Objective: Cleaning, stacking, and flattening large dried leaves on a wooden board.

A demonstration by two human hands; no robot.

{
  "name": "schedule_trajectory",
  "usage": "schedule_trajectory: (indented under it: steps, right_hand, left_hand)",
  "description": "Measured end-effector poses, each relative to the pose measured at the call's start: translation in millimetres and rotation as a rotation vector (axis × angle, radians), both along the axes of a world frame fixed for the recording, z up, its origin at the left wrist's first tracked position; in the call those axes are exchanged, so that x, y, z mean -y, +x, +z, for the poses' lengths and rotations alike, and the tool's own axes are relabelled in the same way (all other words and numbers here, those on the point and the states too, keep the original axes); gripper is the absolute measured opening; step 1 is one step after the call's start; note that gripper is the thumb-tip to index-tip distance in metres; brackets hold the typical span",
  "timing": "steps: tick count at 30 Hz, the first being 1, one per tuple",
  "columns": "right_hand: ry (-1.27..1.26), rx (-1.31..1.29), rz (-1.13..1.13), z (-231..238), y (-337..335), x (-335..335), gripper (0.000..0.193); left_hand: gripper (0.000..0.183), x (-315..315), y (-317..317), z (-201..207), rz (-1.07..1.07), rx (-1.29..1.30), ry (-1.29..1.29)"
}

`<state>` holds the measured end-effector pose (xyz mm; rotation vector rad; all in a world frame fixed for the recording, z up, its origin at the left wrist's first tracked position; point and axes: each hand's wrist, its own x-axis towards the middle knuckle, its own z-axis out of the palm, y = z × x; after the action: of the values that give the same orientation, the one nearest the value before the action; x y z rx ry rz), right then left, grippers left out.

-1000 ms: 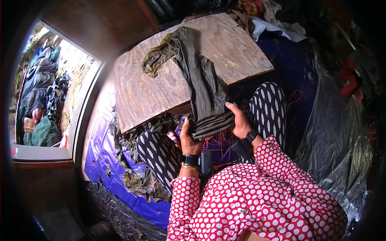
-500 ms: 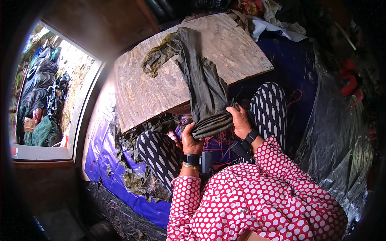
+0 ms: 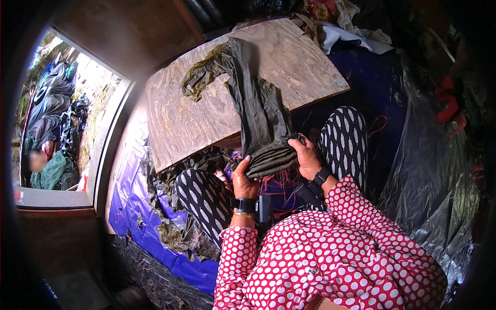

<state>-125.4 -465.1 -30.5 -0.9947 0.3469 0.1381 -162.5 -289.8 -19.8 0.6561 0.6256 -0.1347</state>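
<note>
A long dark olive sheet of what looks like dried kelp (image 3: 253, 98) lies along a wooden board (image 3: 188, 124) and hangs over its near edge. Its far end is thinner, ragged and yellow-green. Over my lap the near end is gathered in several stacked pleats. My left hand (image 3: 244, 182) is closed on the left side of this bundle, thumb on top. On the right side, my right hand (image 3: 308, 161) grips it the same way. The fingers under the bundle are mostly hidden.
My knees, in patterned trousers (image 3: 343, 137), flank the bundle. Red strings (image 3: 279, 183) lie between them. Dark scraps (image 3: 175, 232) cover part of the blue sheeting (image 3: 199, 268) at left. Clear plastic (image 3: 413, 206) spreads at right. An opening at left shows heaped nets (image 3: 54, 173) outside.
Both hands keep their grip on the pleated kelp and have barely moved. The pleats sit slightly differently, their top tipped a little more into view.
</note>
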Motion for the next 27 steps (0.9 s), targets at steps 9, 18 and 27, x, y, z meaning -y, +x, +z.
schedule_trajectory:
  steps: [9,18,27]
  right_hand:
    - [-0.038,0.06,0.036,2,6,8,0.007]
    - [-0.018,-0.026,0.124,9,2,4,0.012]
    - [0.018,-0.027,-0.014,9,-1,4,0.013]
  left_hand:
    - [0.04,11,0,26,-0.001,0.175,-0.078]
    - [0.025,3,0,10,-0.048,-0.02,0.003]
    - [0.017,2,0,11,0.01,0.074,-0.048]
